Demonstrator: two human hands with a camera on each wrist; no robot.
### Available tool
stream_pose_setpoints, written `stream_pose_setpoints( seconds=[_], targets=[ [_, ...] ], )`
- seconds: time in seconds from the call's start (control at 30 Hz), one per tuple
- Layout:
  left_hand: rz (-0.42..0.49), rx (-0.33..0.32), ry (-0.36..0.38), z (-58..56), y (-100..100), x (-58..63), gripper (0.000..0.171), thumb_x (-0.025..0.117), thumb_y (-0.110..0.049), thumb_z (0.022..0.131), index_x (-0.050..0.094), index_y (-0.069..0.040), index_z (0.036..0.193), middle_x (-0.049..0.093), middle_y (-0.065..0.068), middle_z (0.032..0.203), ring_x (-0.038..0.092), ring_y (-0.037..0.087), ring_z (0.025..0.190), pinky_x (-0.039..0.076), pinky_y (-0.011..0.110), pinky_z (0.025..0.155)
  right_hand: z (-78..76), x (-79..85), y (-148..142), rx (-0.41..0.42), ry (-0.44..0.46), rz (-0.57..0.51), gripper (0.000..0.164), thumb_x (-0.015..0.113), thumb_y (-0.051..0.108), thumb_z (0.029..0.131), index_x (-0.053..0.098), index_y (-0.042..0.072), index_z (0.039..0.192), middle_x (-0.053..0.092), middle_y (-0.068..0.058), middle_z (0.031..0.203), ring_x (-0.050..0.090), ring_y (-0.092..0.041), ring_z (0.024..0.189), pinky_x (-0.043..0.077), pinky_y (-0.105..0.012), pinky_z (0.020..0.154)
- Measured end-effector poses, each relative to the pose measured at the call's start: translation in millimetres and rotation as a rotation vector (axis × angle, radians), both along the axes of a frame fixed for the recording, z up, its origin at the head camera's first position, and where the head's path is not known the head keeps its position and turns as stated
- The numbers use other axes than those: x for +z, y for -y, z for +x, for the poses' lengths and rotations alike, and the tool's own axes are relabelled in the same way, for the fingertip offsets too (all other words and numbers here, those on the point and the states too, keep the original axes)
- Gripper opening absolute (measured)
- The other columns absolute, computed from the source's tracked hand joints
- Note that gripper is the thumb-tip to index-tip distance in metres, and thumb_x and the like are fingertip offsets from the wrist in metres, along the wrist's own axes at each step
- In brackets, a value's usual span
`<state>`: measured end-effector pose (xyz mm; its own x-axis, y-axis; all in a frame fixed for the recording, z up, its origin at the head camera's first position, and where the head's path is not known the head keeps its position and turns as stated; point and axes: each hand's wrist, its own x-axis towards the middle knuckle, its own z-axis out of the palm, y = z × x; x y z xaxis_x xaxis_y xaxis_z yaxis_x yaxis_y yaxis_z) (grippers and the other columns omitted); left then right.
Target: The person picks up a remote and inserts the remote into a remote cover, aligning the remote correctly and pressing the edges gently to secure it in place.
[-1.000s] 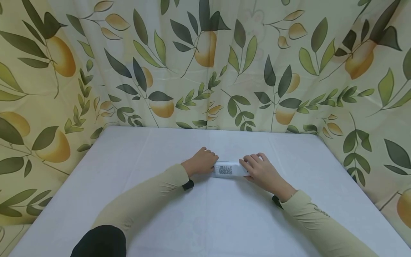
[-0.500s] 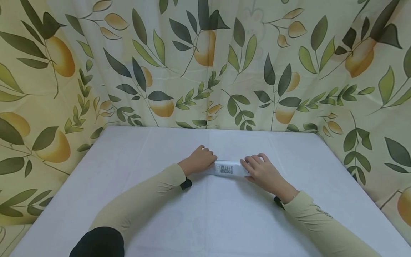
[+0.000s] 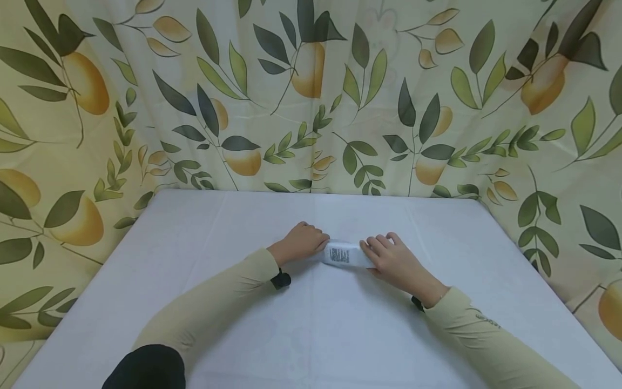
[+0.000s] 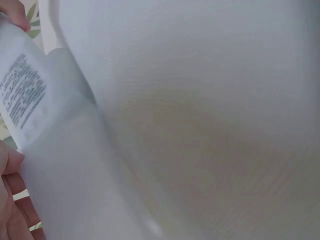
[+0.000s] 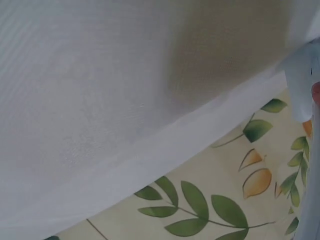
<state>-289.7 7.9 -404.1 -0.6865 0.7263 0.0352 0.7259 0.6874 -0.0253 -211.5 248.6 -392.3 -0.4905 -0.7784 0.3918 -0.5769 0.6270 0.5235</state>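
Observation:
A pale white plastic-looking packet [image 3: 346,254] with a dark printed block spans the space between both hands, close over the white table. My left hand [image 3: 302,241] grips its left end, fingers bent over the top. At the other end, my right hand [image 3: 391,260] holds the packet between thumb and fingers. From the left wrist, the packet [image 4: 22,95] shows lines of print and a filmy, creased edge, with left thumb and fingers [image 4: 12,187] along its side. The right wrist view catches only a sliver of the packet [image 5: 300,82] and one fingertip.
A white cloth covers the table [image 3: 272,346], whose far edge meets a curtain [image 3: 311,135] printed with leaves and yellow fruit. Dark wrist straps [image 3: 282,279] show below the sleeves. A dark rounded shape [image 3: 146,368] covers the lower left.
The packet has tilted slightly, its right end now lower than its left. My left hand has shifted slightly left; both hands keep their hold at the ends.

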Motion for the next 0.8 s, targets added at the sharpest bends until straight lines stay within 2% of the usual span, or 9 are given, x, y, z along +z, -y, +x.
stream_pose_setpoints(
  seconds=[0.13,0.23,0.37,0.47,0.63,0.8],
  targets=[
    [0.059,0.016,0.040,2.3,2,2.2,0.029,0.037,-0.025,0.101,0.063,-0.015,0.112,0.070,0.001,0.098,0.065,0.018,0.094,0.045,0.040,0.094,0.9,0.1,4,-0.050,0.044,-0.050,0.065,0.084,0.046,0.060,0.068,0.002,0.105,0.063,-0.010,0.093,0.061,-0.024,0.082,0.050,-0.040,0.070],
    [0.104,0.017,0.036,3.5,5,5.2,0.030,0.038,-0.025,0.101,0.060,-0.016,0.120,0.069,0.001,0.103,0.064,0.016,0.097,0.045,0.039,0.095,0.8,0.1,6,-0.091,0.073,-0.119,0.065,0.084,0.048,0.058,0.069,0.001,0.102,0.061,-0.010,0.088,0.061,-0.023,0.078,0.050,-0.039,0.068],
    [0.140,-0.007,-0.039,5.7,7,9.0,0.030,0.040,-0.026,0.101,0.060,-0.016,0.122,0.069,0.001,0.106,0.064,0.016,0.099,0.046,0.038,0.095,1.2,3.7,9,-0.120,0.079,-0.172,0.064,0.084,0.048,0.056,0.070,0.002,0.099,0.060,-0.009,0.085,0.061,-0.022,0.075,0.049,-0.039,0.066],
    [0.146,-0.017,-0.089,8.9,7,11.4,0.028,0.042,-0.025,0.100,0.060,-0.016,0.120,0.069,0.001,0.108,0.064,0.016,0.100,0.045,0.038,0.096,2.5,5.9,11,-0.128,0.113,-0.185,0.063,0.084,0.048,0.056,0.070,0.002,0.098,0.060,-0.009,0.085,0.061,-0.021,0.074,0.048,-0.039,0.065],
    [0.147,0.001,-0.097,14.1,5,10.3,0.026,0.044,-0.024,0.099,0.061,-0.016,0.118,0.069,0.001,0.109,0.064,0.017,0.101,0.043,0.038,0.097,5.7,6.2,13,-0.157,0.186,-0.194,0.061,0.082,0.049,0.058,0.070,0.003,0.097,0.061,-0.008,0.084,0.059,-0.019,0.071,0.048,-0.037,0.063],
    [0.123,0.032,-0.095,18.0,2,9.7,0.028,0.045,-0.025,0.099,0.061,-0.016,0.121,0.070,0.000,0.108,0.065,0.015,0.099,0.043,0.039,0.097,7.1,8.1,12,-0.178,0.167,-0.190,0.061,0.084,0.048,0.056,0.071,0.005,0.097,0.059,-0.006,0.084,0.058,-0.020,0.072,0.047,-0.039,0.065]
  ],
)
